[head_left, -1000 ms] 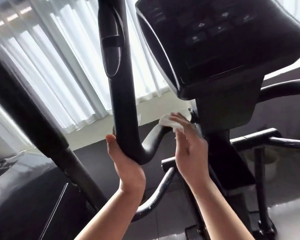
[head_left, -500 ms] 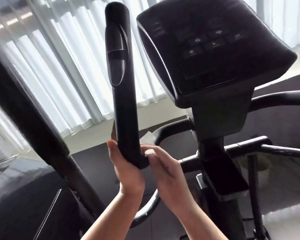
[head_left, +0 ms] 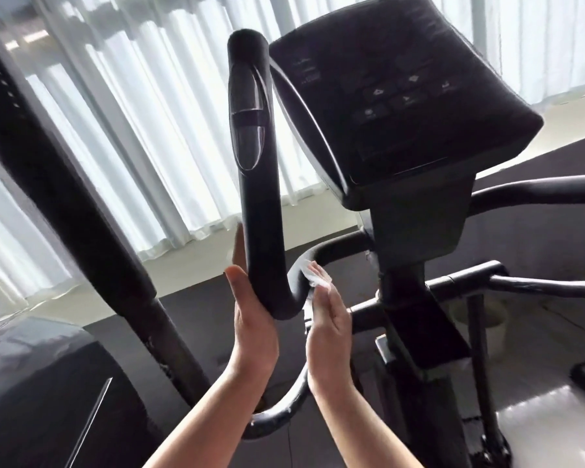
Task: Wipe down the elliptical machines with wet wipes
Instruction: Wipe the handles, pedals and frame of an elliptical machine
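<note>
A black elliptical machine fills the view, its console (head_left: 402, 106) up at the right. A thick upright handlebar (head_left: 255, 184) curves at its bottom into a bar running to the centre post (head_left: 416, 298). My left hand (head_left: 250, 319) cups the bend of that handlebar from the left, thumb up along it and fingers behind. My right hand (head_left: 328, 319) presses a white wet wipe (head_left: 313, 275) with straight fingers against the curved bar just right of the bend.
A second thick black arm (head_left: 65, 211) slants across the left side. More handlebars (head_left: 537, 190) and a crossbar (head_left: 487, 275) stick out to the right. White curtains (head_left: 142, 130) hang behind. A pale round bin (head_left: 487, 319) stands on the floor at right.
My right hand with the wipe slid from near the post to the bend beside my left hand, then back up a little along the curve. My left hand stayed on the handlebar.
</note>
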